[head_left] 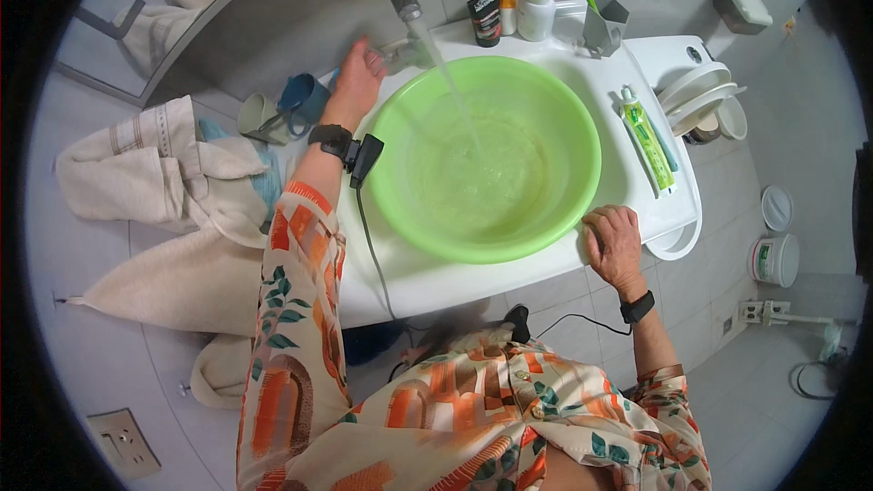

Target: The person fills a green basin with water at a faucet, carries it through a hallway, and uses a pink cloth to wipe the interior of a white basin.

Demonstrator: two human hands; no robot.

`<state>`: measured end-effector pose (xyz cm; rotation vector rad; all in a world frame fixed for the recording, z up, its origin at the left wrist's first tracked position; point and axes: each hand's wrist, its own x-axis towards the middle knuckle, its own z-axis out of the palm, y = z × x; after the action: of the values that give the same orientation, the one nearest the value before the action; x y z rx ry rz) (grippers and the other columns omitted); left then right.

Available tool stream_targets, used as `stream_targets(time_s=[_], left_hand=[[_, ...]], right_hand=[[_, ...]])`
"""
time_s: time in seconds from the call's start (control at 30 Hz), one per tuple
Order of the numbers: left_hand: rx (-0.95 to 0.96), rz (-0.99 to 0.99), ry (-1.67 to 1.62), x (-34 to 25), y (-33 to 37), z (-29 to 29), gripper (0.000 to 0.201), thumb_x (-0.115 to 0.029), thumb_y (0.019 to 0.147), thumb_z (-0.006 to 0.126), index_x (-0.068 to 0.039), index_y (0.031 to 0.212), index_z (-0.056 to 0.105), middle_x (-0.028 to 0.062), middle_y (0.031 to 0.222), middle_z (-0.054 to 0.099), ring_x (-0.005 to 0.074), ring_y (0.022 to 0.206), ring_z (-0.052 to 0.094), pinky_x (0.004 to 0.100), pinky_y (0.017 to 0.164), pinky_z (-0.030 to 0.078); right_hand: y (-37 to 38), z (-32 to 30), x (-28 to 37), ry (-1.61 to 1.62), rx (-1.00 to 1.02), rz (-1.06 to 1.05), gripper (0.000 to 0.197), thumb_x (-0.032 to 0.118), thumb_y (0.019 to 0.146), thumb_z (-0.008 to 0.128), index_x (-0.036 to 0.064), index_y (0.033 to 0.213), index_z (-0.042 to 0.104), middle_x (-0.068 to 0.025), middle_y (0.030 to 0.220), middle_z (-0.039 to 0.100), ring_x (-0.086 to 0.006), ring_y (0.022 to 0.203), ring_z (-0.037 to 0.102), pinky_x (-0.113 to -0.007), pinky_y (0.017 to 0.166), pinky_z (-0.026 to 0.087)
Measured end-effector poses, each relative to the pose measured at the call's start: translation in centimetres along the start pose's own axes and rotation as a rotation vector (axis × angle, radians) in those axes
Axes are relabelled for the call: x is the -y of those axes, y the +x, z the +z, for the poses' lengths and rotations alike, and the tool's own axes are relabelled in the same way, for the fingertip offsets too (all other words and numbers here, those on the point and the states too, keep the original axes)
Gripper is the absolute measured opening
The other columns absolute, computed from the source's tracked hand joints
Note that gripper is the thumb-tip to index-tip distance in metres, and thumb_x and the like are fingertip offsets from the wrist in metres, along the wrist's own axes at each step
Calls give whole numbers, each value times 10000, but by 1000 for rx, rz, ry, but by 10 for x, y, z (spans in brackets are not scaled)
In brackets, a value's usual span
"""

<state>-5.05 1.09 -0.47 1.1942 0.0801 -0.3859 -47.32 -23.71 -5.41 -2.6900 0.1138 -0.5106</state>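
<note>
A light green basin [578, 191] sits in the white sink, partly filled with water. From the tap [404, 0] a stream of water falls into it and stirs the surface. My left hand [358, 80] reaches to the tap's base, at the far left of the basin, its fingers stretched out against the metal; the exact contact is blurred. On the sink's front right edge rests my right hand [614, 241], close beside the basin's rim, fingers loosely bent and holding nothing.
Behind the basin stand a dark tube [486, 16], a white pump bottle [536, 9] and a grey cup [606, 27]. Right lies a green toothpaste tube [647, 141], near stacked white bowls [696, 100]. Left are a blue mug [306, 100] and hanging beige towels [136, 168].
</note>
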Motion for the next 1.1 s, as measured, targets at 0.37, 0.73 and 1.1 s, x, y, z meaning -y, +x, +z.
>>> stream_targets(time_s=[0.37, 0.73, 1.1], left_hand=[[-18, -19, 35, -3, 8, 2, 273, -331, 986, 427, -179, 1195, 514, -4, 1227, 512, 168, 1162, 448, 331, 1008, 328], [150, 63, 548, -11, -19, 22, 627, -464, 902, 517, -124, 1412, 384, 61, 1461, 363, 274, 1306, 358, 446, 1104, 160], [-95, -63, 653, 13, -115, -74, 632, -475, 879, 573, -55, 1331, 438, 111, 1214, 529, 241, 1027, 544, 383, 895, 440]], right_hand=[[2, 1, -1, 13, -10, -15, 172, 133, 760, 623, 66, 917, 613, -76, 945, 607, -270, 954, 549, -419, 923, 390], [-6, -3, 0, 4, -10, 2, 153, 128, 770, 612, 63, 909, 613, -82, 934, 599, -270, 944, 544, -413, 906, 388], [28, -12, -11, 583, -58, 541, 373, 346, 935, 538, -11, 1019, 604, -116, 969, 618, -234, 875, 585, -365, 784, 463]])
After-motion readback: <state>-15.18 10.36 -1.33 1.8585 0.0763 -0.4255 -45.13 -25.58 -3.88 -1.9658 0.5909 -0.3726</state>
